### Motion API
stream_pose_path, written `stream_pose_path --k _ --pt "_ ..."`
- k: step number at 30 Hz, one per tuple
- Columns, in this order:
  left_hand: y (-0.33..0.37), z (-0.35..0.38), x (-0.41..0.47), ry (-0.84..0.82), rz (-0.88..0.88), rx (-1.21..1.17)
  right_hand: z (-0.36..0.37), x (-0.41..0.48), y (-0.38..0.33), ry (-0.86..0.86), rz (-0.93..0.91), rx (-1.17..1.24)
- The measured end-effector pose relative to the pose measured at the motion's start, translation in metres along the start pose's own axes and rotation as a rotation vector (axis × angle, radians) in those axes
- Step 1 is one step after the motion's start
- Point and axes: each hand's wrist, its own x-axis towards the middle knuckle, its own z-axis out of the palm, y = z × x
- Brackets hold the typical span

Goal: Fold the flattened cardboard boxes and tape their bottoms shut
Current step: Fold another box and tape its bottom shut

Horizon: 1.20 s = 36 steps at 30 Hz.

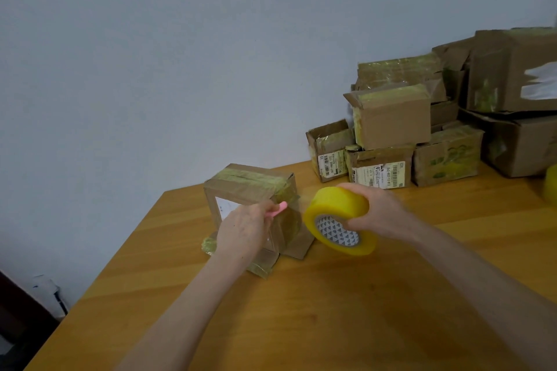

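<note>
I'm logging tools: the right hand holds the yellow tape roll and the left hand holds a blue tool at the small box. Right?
One slip: the head view shows the tool in the left hand is pink, not blue. The right hand does hold the yellow tape roll, with the tool at the small box.

A yellow-brown wooden counter [301, 310] stood against a pale grey wall [150, 54]. Low on the left, a white wall fitting [45, 284] with a dark cable [62, 305] sat beside a dark shape [18, 325].
</note>
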Motion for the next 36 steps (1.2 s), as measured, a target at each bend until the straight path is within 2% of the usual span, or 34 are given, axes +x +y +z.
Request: stream_pose_path --k 5,9,19,28,36 --pt "0.008 -0.007 0.009 -0.088 -0.043 0.202 0.003 0.001 -0.004 0.007 0.007 -0.015" --pt "0.017 -0.010 0.016 -0.122 -0.038 0.267 0.003 0.001 -0.006 0.018 0.030 -0.018" --pt "0.008 -0.007 0.003 -0.082 -0.075 0.181 0.007 -0.006 -0.014 0.068 0.038 0.006" --pt "0.012 -0.006 0.008 -0.083 -0.061 0.216 0.008 -0.004 -0.015 0.085 0.046 0.007" --pt "0.004 0.000 0.003 -0.068 -0.077 0.188 0.007 -0.010 -0.019 0.162 0.036 -0.115"
